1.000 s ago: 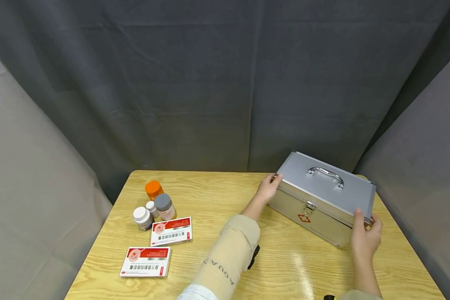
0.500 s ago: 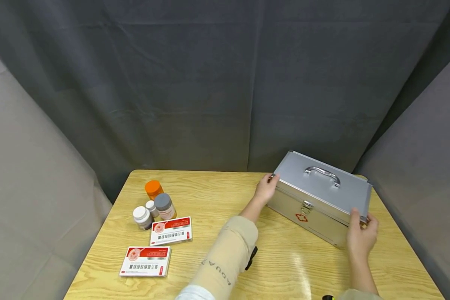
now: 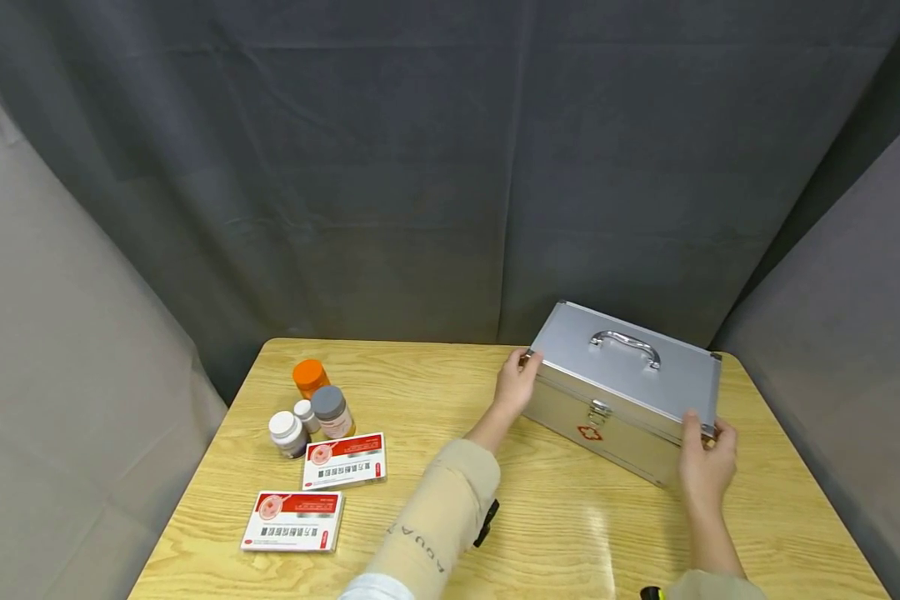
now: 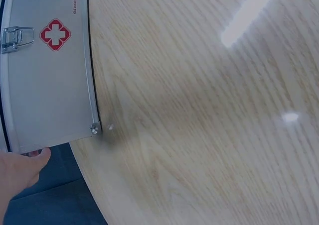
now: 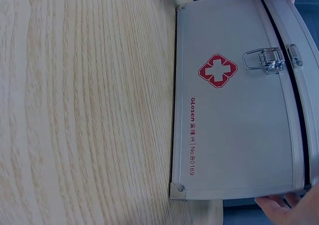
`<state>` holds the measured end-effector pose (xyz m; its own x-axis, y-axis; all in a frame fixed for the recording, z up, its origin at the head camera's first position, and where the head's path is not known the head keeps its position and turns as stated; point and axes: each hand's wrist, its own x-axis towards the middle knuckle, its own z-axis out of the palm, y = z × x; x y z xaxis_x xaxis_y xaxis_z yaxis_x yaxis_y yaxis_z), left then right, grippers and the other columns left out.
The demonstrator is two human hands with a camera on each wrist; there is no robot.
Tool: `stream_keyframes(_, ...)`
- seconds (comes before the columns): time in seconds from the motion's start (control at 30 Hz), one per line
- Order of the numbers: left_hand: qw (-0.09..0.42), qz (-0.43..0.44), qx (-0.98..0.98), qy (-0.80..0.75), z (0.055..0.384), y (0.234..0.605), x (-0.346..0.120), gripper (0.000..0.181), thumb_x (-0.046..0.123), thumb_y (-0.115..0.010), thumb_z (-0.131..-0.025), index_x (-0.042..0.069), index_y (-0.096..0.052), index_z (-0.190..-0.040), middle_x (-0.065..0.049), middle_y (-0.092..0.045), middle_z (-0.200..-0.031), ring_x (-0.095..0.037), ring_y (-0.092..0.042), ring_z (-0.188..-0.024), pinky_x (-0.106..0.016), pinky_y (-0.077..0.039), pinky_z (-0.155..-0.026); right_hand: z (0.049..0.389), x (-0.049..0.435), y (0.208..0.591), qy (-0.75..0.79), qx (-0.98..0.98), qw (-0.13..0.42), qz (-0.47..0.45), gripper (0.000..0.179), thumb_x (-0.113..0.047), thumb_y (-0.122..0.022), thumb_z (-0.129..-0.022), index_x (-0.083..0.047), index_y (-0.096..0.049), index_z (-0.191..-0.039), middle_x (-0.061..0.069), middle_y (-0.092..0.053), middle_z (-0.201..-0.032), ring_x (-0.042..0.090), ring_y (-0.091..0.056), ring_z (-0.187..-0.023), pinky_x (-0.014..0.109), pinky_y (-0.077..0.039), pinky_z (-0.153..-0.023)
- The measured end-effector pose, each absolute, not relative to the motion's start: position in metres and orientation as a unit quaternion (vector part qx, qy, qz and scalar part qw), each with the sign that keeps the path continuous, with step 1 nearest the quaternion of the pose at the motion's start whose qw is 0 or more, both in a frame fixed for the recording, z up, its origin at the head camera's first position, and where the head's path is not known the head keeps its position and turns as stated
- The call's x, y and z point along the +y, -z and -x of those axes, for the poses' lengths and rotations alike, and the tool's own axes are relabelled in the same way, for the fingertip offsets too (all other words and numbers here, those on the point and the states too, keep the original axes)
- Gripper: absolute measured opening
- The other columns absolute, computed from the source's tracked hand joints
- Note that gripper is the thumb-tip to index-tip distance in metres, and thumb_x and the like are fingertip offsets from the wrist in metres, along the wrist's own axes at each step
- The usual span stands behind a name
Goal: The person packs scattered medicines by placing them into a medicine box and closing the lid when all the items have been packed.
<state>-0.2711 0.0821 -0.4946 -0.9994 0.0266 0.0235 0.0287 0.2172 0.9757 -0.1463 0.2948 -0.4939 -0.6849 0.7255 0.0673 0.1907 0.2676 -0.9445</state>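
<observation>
A silver metal first-aid box (image 3: 607, 417), lid down, stands at the back right of the table in the head view. Its lid carries a chrome handle (image 3: 626, 346); a latch (image 5: 266, 60) and a red cross emblem (image 5: 218, 70) mark the front. In the right wrist view the latch's wire loop lies away from the lid's catch, and a dark seam runs under the lid. My left hand (image 3: 515, 387) grips the box's left end near the lid corner. The right end is held by my right hand (image 3: 708, 467), thumb on the lid's edge, fingers partly hidden.
At the left are two red-and-white medicine boxes (image 3: 292, 523) and several bottles, one with an orange cap (image 3: 310, 375), one with a grey cap (image 3: 329, 402). The wooden table (image 3: 555, 533) ends at a dark curtain (image 3: 382, 208) behind.
The first-aid box has shifted left across the back of the table, both hands moving along with it. The medicine boxes and bottles have stayed in place.
</observation>
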Motion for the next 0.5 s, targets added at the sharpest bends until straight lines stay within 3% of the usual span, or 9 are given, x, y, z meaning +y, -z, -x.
stream_keyframes(0.5, 0.081, 0.009, -0.765, 0.639, 0.267, 0.512, 0.063, 0.033, 0.033, -0.052, -0.091, 0.003, -0.058, -0.105, -0.007, -0.056, -0.1, -0.017, -0.054, -0.085, -0.027, -0.047, -0.074, 0.158, 0.286, 0.496, -0.517, -0.777, 0.228, 0.278, 0.053, -0.039, -0.046, -0.091, -0.003, -0.041, -0.129, -0.003, -0.042, -0.102, 0.004, -0.039, -0.074, 0.015, -0.032, -0.059)
